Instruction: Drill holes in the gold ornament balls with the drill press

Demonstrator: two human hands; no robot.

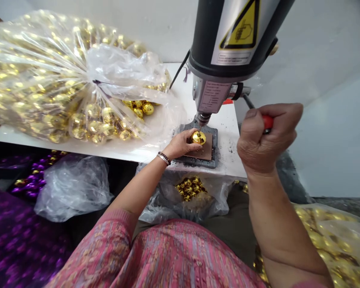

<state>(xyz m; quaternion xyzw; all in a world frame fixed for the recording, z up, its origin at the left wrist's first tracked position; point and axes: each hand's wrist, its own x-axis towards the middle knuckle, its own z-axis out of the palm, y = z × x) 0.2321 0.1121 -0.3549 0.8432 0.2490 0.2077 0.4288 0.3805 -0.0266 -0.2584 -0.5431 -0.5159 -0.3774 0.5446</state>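
My left hand grips a shiny gold ball from its left side, thumb in front and fingers behind. The ball rests on a brown board on the grey base of a drill press. Right above the ball is the drill chuck; its bit comes down to the ball's top, and whether it has gone in I cannot tell. At the right, my right hand is wrapped round the red-tipped feed lever of the press.
A large clear bag of gold balls covers the table's left part. Below the table edge hangs an open bag with gold balls inside. More bagged gold balls stand at lower right, purple ones at lower left. Dark shavings lie around the base.
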